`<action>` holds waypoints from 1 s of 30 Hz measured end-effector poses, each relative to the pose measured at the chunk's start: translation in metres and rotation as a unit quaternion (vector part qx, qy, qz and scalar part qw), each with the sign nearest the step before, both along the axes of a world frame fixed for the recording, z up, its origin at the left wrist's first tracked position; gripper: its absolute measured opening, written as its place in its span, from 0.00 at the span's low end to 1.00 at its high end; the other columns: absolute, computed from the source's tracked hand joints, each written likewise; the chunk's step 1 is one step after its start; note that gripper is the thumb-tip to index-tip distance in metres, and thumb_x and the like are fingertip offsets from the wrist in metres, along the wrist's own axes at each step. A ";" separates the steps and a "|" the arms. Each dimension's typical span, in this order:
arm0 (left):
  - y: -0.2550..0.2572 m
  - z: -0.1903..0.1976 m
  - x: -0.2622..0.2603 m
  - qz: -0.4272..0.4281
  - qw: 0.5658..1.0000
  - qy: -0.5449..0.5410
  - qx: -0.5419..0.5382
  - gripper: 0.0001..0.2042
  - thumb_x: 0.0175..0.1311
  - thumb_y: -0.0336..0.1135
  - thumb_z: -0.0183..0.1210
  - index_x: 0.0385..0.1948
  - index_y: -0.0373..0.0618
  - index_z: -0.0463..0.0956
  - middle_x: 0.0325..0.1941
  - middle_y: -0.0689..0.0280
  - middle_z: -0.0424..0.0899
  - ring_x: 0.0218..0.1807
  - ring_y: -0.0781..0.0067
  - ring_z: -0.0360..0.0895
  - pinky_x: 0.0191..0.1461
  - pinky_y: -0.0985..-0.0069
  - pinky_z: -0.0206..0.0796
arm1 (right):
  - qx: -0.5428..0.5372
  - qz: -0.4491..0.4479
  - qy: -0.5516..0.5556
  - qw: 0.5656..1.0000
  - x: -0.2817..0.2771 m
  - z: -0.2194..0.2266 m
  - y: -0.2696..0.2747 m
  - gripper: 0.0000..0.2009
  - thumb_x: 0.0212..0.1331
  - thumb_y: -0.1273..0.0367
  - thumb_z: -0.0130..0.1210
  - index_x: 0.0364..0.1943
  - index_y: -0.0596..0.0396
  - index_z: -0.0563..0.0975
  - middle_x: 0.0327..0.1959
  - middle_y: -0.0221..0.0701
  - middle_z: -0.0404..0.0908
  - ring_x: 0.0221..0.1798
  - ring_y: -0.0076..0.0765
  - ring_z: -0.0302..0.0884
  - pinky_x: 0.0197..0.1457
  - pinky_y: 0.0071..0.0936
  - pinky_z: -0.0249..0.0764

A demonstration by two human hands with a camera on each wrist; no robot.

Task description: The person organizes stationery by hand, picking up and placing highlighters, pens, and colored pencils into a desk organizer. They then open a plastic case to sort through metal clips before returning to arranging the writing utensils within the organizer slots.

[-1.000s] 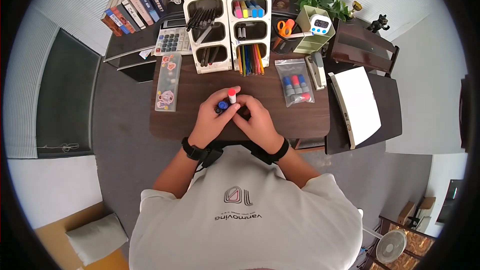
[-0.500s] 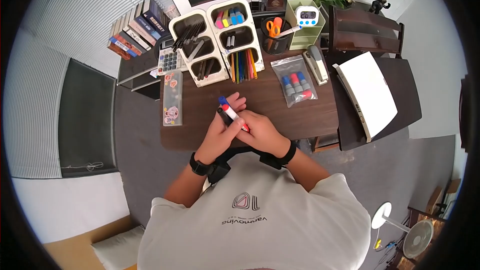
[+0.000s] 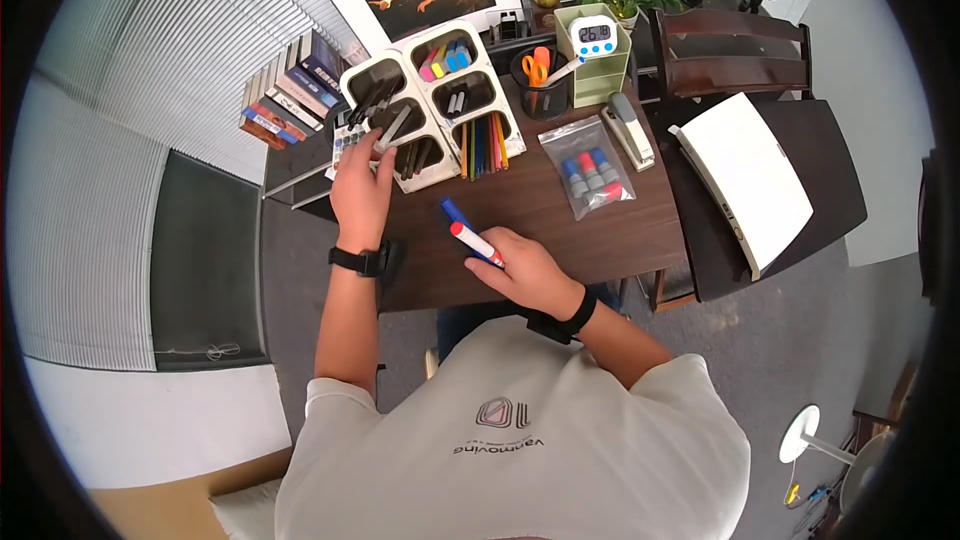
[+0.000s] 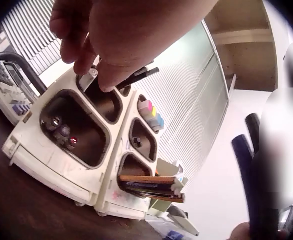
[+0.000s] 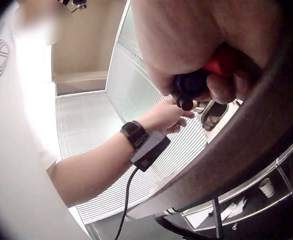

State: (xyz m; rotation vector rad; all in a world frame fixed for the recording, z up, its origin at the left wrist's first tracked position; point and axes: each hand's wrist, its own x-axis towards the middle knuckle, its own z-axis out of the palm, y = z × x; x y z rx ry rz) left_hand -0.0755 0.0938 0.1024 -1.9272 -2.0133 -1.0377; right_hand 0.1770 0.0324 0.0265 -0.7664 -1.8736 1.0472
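My left hand (image 3: 362,190) reaches to the left pen organizer (image 3: 432,176), thumb and fingertips apart around the lower end of a grey marker (image 3: 397,126) in the middle compartment. In the left wrist view this marker (image 4: 89,79) lies beside the thumb; whether they touch is unclear. Over the desk's front part, my right hand (image 3: 530,270) grips a red-capped white marker (image 3: 476,243) and a blue marker (image 3: 454,210). From the right wrist, the hand (image 5: 201,40) is curled round the blue end (image 5: 191,84) and a red part (image 5: 221,61); a small dark tip shows below.
The right organizer (image 3: 513,147) holds highlighters, pens and colored pencils. Behind the right hand are a bag of markers (image 3: 590,175), a stapler (image 3: 628,130), a black pen cup (image 3: 545,100) and a green holder with a timer (image 3: 593,35). Books (image 3: 295,90) stand at the back left.
The hands were together around the markers and have parted. My left hand has moved up and left to the organizer; my right keeps the red and blue markers. The head view has turned.
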 end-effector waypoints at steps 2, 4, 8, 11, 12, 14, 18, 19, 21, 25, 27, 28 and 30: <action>0.010 -0.004 -0.005 0.010 0.999 0.050 -0.005 0.12 0.69 0.35 0.65 0.52 0.48 0.83 0.38 0.61 0.82 0.36 0.63 0.82 0.37 0.69 0.72 | -0.006 0.006 -0.003 1.000 0.001 0.001 -0.001 0.15 0.68 0.61 0.63 0.45 0.59 0.77 0.38 0.42 0.79 0.40 0.57 0.80 0.44 0.45 0.76; 0.015 -0.005 -0.007 0.008 0.997 0.069 0.017 0.09 0.68 0.33 0.65 0.47 0.46 0.83 0.37 0.60 0.84 0.36 0.63 0.84 0.37 0.68 0.73 | -0.009 0.001 0.009 1.000 0.002 0.002 -0.001 0.15 0.68 0.61 0.63 0.44 0.59 0.77 0.38 0.43 0.79 0.40 0.57 0.80 0.44 0.45 0.76; -0.012 -0.010 -0.006 0.002 0.996 -0.092 0.016 0.08 0.70 0.33 0.63 0.44 0.40 0.81 0.37 0.61 0.85 0.36 0.71 0.84 0.37 0.72 0.74 | -0.029 -0.003 0.037 0.999 0.003 0.000 0.000 0.14 0.67 0.61 0.63 0.43 0.59 0.76 0.36 0.44 0.78 0.39 0.59 0.79 0.44 0.45 0.75; -0.060 -0.037 0.005 -0.067 0.847 -0.527 0.026 0.03 0.72 0.29 0.60 0.39 0.42 0.76 0.41 0.61 0.86 0.35 0.76 0.83 0.37 0.77 0.75 | -0.040 -0.002 0.054 0.998 0.002 -0.001 0.001 0.14 0.67 0.62 0.63 0.42 0.59 0.76 0.35 0.44 0.78 0.39 0.60 0.78 0.43 0.45 0.75; -0.076 -0.048 0.016 -0.110 0.757 -0.644 0.010 0.03 0.72 0.28 0.59 0.38 0.43 0.74 0.42 0.60 0.86 0.35 0.77 0.83 0.37 0.80 0.75 | -0.045 -0.002 0.054 0.998 0.002 -0.002 0.002 0.14 0.67 0.62 0.63 0.42 0.59 0.76 0.35 0.44 0.78 0.39 0.60 0.78 0.43 0.45 0.75; -0.100 -0.069 0.038 -0.172 0.676 -0.714 -0.059 0.09 0.73 0.23 0.56 0.51 0.42 0.73 0.46 0.60 0.85 0.38 0.77 0.82 0.43 0.77 0.78 | -0.023 -0.005 0.034 0.999 0.002 -0.004 0.003 0.14 0.67 0.62 0.63 0.42 0.59 0.76 0.34 0.45 0.78 0.39 0.60 0.79 0.43 0.45 0.75; -0.114 -0.080 0.074 -0.252 0.753 -0.583 -0.171 0.20 0.73 0.19 0.54 0.64 0.41 0.66 0.55 0.63 0.81 0.54 0.75 0.81 0.60 0.73 0.74 | -0.023 -0.012 0.067 0.997 -0.002 -0.003 0.000 0.14 0.65 0.62 0.64 0.38 0.59 0.76 0.35 0.45 0.80 0.40 0.59 0.80 0.44 0.45 0.76; -0.113 -0.084 0.077 -0.286 0.767 -0.543 -0.186 0.24 0.72 0.17 0.53 0.69 0.39 0.63 0.57 0.64 0.80 0.58 0.74 0.79 0.65 0.73 0.71 | -0.018 -0.017 0.060 0.998 -0.004 -0.004 0.001 0.14 0.65 0.62 0.65 0.38 0.60 0.76 0.35 0.44 0.80 0.41 0.59 0.81 0.44 0.45 0.76; -0.106 -0.093 0.063 -0.313 0.765 -0.520 -0.216 0.27 0.71 0.16 0.53 0.71 0.39 0.60 0.60 0.63 0.79 0.61 0.73 0.78 0.67 0.73 0.69 | -0.020 -0.024 0.052 0.998 -0.003 -0.002 0.000 0.14 0.64 0.62 0.65 0.38 0.59 0.76 0.35 0.44 0.80 0.41 0.59 0.81 0.44 0.45 0.77; -0.112 -0.093 0.059 -0.338 0.742 -0.534 -0.224 0.28 0.73 0.20 0.51 0.74 0.37 0.57 0.63 0.63 0.78 0.61 0.72 0.78 0.67 0.74 0.68 | 0.005 -0.042 0.035 0.999 -0.007 -0.006 -0.001 0.15 0.61 0.62 0.67 0.39 0.58 0.76 0.36 0.44 0.80 0.42 0.59 0.81 0.44 0.46 0.77; -0.113 -0.087 0.068 -0.306 0.741 -0.571 -0.175 0.20 0.78 0.28 0.50 0.69 0.37 0.62 0.58 0.64 0.79 0.56 0.73 0.80 0.61 0.74 0.72 | 0.082 -0.054 0.007 0.995 -0.011 -0.021 0.002 0.17 0.56 0.61 0.70 0.40 0.57 0.76 0.39 0.42 0.80 0.44 0.58 0.81 0.45 0.48 0.77; -0.111 -0.092 0.065 -0.305 0.741 -0.572 -0.176 0.20 0.78 0.28 0.50 0.69 0.37 0.62 0.58 0.64 0.79 0.56 0.73 0.80 0.61 0.74 0.72 | 0.080 -0.053 0.007 0.995 -0.012 -0.022 0.000 0.17 0.56 0.61 0.70 0.40 0.57 0.76 0.39 0.42 0.80 0.44 0.58 0.81 0.45 0.48 0.77; -0.106 -0.107 0.058 -0.271 0.712 -0.627 -0.160 0.17 0.80 0.31 0.52 0.65 0.38 0.65 0.57 0.63 0.79 0.56 0.73 0.80 0.59 0.73 0.76 | 0.126 -0.061 -0.042 0.989 -0.013 -0.019 -0.003 0.17 0.55 0.62 0.71 0.39 0.56 0.76 0.40 0.42 0.81 0.45 0.58 0.81 0.45 0.49 0.77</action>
